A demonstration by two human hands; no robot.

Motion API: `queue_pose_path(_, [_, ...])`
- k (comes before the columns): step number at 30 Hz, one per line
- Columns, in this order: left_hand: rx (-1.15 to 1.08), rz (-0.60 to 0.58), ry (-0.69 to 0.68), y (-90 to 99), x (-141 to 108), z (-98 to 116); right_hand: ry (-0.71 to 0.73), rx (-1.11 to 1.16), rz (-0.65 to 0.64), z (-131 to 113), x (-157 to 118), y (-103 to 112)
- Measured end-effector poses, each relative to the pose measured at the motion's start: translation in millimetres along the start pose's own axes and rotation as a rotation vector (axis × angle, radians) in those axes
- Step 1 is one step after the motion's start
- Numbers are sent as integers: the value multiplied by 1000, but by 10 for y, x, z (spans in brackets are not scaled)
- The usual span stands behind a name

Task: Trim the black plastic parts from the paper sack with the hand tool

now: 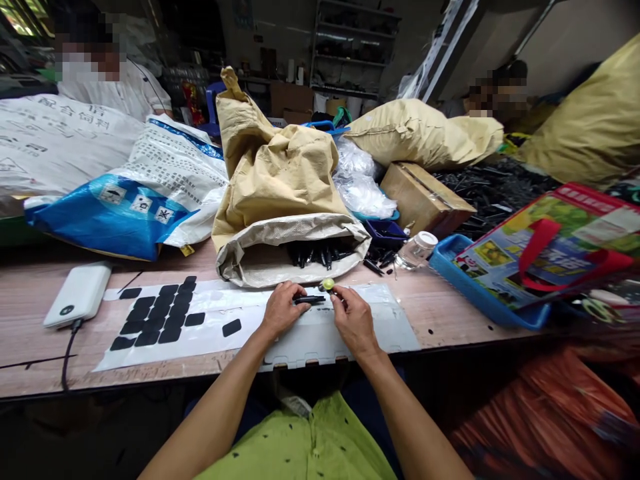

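Observation:
My left hand (284, 309) is closed on a slim black pen-like part (311, 300), which points to the right over the white sheet. My right hand (355, 321) is pinched just right of that part's end. At its fingertips is a small yellow-green round piece (328, 285), its kind too small to make out. Just beyond both hands lies the open mouth of a tan sack (280, 180), with several black parts (320, 255) inside. Left of my hands, rows of black rounded squares (160, 313) lie on a white sheet (210, 343).
A white power bank (80, 293) with a cable lies at the left. A clear jar (417, 249), a blue tray (490, 287) bearing a printed bag (555, 247), and a cardboard box (425, 197) stand to the right. Two people sit across the table behind the sacks.

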State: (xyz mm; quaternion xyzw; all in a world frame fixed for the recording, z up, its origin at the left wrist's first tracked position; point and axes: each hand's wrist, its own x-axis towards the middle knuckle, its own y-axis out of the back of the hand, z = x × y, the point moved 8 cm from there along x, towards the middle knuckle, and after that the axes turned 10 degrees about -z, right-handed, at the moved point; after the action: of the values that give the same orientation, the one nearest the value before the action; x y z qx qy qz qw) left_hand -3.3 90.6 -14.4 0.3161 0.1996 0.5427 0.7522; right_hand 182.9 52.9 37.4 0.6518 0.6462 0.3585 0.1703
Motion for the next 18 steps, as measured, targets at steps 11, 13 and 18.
queue_pose_path(11, [-38,19,-21,30,-21,45,-5,-40,-132,-116,-36,-273])
queue_pose_path(13, [-50,19,-25,30,-20,40,2,-34,-132,-169,3,-232])
queue_pose_path(18, [-70,27,-29,13,-10,7,103,-19,-60,-417,41,-127])
